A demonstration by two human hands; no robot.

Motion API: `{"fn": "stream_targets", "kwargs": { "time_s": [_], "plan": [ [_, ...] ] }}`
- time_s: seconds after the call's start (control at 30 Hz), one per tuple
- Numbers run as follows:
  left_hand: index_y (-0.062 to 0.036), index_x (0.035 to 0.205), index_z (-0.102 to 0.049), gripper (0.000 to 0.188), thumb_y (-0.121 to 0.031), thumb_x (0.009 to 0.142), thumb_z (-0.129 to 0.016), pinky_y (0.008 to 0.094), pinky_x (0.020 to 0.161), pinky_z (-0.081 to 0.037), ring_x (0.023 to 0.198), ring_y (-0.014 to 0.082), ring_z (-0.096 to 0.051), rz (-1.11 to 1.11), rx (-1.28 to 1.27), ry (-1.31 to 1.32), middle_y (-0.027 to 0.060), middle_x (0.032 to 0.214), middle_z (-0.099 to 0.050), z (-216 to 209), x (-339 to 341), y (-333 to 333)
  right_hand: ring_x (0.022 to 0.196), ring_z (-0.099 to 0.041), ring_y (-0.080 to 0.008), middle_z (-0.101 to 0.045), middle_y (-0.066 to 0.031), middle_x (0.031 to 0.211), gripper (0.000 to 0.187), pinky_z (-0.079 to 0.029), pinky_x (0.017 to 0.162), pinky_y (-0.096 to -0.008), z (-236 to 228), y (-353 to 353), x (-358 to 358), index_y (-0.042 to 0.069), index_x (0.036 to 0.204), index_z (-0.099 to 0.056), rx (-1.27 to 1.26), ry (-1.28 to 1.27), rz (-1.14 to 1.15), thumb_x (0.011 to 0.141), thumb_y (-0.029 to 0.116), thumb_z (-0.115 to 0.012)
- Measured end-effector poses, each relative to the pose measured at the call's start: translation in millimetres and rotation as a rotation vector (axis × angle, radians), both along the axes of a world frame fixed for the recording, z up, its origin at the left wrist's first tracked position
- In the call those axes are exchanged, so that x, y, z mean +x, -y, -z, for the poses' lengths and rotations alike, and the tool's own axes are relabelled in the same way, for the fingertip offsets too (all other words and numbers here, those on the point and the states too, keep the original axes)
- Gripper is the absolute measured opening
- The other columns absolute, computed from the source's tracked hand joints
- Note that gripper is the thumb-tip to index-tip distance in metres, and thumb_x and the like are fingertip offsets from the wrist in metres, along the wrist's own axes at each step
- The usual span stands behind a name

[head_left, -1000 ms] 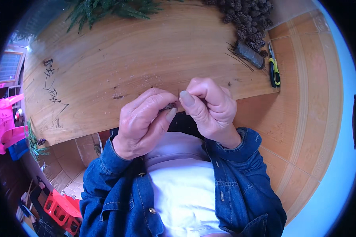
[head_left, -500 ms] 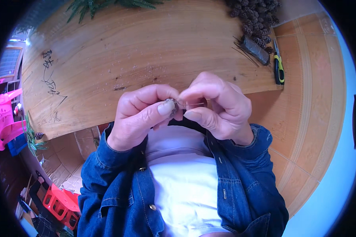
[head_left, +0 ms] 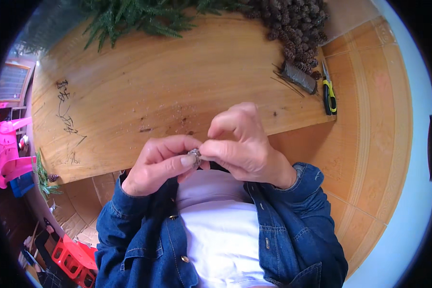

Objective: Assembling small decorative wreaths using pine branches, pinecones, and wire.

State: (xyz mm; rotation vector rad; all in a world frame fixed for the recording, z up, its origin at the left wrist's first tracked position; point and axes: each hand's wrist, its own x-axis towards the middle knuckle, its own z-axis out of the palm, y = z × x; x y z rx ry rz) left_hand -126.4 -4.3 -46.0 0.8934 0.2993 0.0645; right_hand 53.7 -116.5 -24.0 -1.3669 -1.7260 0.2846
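My left hand [head_left: 158,164] pinches a small pine cone [head_left: 195,157] between thumb and fingers, just past the table's near edge. Only part of the cone shows; the fingertips cover the rest. Close against it on the right is my right hand [head_left: 247,151]. Its thumb tip meets the cone, the index finger is bent and raised above the thumb, and the other fingers are folded and partly hidden. Whatever the right fingers grip is out of sight; no wire is visible between the hands now.
Green artificial fir branches [head_left: 139,19] lie along the wooden table's [head_left: 129,91] far edge. At far right are heaped pine cones [head_left: 297,24], a grey wire bundle [head_left: 298,78], thin loose wires [head_left: 288,80] and yellow-black pliers [head_left: 329,96]. A single cone [head_left: 53,177] sits at the left corner.
My right hand has turned and closed in on the pine cone; the thin wire seen by its fingers is now hidden. Both hands sit lower and slightly left, and more far-side branches show.
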Motion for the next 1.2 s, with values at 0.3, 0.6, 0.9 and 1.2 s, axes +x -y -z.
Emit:
{"fn": "stream_targets", "kwargs": {
  "time_s": [0.3, 0.6, 0.9, 1.2],
  "plan": [
    [0.0041, 0.108, -0.058, 0.023, -0.013, 0.094, -0.055, 0.0207, 0.059, -0.042, 0.069, 0.0058, -0.050, 0.018, 0.132, -0.059, 0.0039, 0.091, -0.062, -11, 2, 1, 0.072, -0.047, -0.0191, -0.052, -0.0010, 0.078, 0.019, -0.036, 0.071, -0.0338, 1, -4, 7, 0.010, 0.080, -0.059, 0.148, 0.305, -0.035, 0.065, 0.014, -0.070],
    [0.0044, 0.099, -0.058, 0.017, -0.001, 0.084, -0.063, 0.0265, 0.059, -0.046, 0.068, 0.0165, -0.056, -0.033, 0.818, 0.027, 0.0112, 0.084, -0.060, -25, 15, 0, 0.059, -0.045, -0.0219, -0.043, -0.0054, 0.067, 0.015, -0.037, 0.062, -0.0360, -3, -11, 11, 0.006, 0.070, -0.048, 0.163, 0.178, -0.098, 0.077, 0.001, -0.060],
    [0.0034, 0.100, -0.059, 0.026, 0.005, 0.075, -0.064, 0.0319, 0.062, -0.049, 0.072, 0.0287, -0.059, -0.505, 1.512, 0.291, 0.0157, 0.085, -0.058, -5, 38, 8, 0.057, -0.044, -0.0265, -0.044, -0.0099, 0.067, 0.014, -0.036, 0.055, -0.0345, 8, -7, 4, 0.001, 0.071, -0.047, -0.121, -0.338, 0.047, 0.083, -0.002, -0.055],
    [0.0027, 0.104, -0.057, 0.027, -0.003, 0.079, -0.063, 0.0316, 0.059, -0.048, 0.072, 0.0296, -0.059, -0.076, 0.986, 0.163, 0.0156, 0.084, -0.059, -15, 31, -8, 0.058, -0.046, -0.0263, -0.044, -0.0097, 0.065, 0.014, -0.036, 0.055, -0.0370, 5, -7, 21, 0.001, 0.072, -0.047, -0.021, -0.049, -0.107, 0.083, -0.001, -0.056]
  ]
}}
